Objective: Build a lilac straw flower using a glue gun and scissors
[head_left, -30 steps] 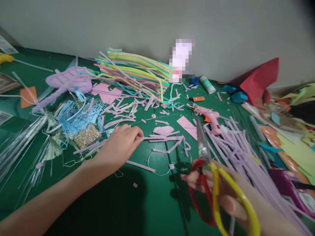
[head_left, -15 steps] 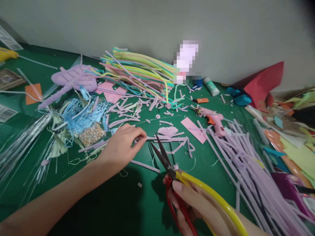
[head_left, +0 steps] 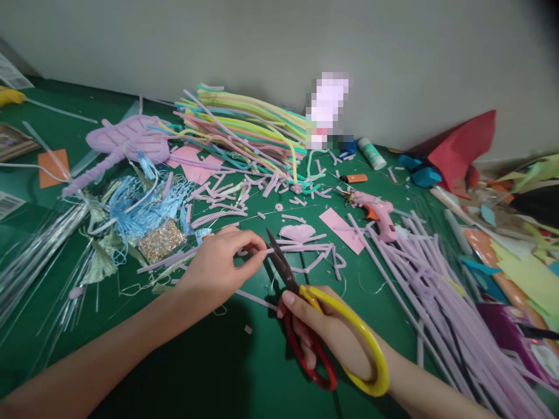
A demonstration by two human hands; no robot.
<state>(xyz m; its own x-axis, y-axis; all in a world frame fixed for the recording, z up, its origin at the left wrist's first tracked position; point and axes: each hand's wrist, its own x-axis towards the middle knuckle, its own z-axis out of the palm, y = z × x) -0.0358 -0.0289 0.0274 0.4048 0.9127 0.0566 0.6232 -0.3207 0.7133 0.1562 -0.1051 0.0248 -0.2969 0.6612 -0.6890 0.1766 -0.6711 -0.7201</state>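
Between thumb and forefinger, my left hand (head_left: pixel 227 256) pinches a short lilac pipe cleaner (head_left: pixel 269 251), mostly hidden by the fingers. My right hand (head_left: pixel 321 320) is wrapped round the red and yellow handles of a pair of scissors (head_left: pixel 286 272). The dark blades point up and left, right at the pipe cleaner's exposed end; whether they touch it I cannot tell. Just beyond lie a lilac fuzzy oval shape (head_left: pixel 297 233) and several cut and bent lilac pieces (head_left: pixel 312 248) on the green table.
A pink glue gun (head_left: pixel 379 212) lies near long lilac pipe cleaners (head_left: pixel 419 279) at right. Coloured pipe cleaners (head_left: pixel 244 116) are heaped by the wall. Blue tassels (head_left: pixel 140 201), a bag of gold bits (head_left: pixel 161 240) and a purple wrapped form (head_left: pixel 131 139) are at left.
The scissors have moved up and left, bringing the blades to the pipe cleaner, and they look less spread. My left hand has shifted slightly right, still pinching.
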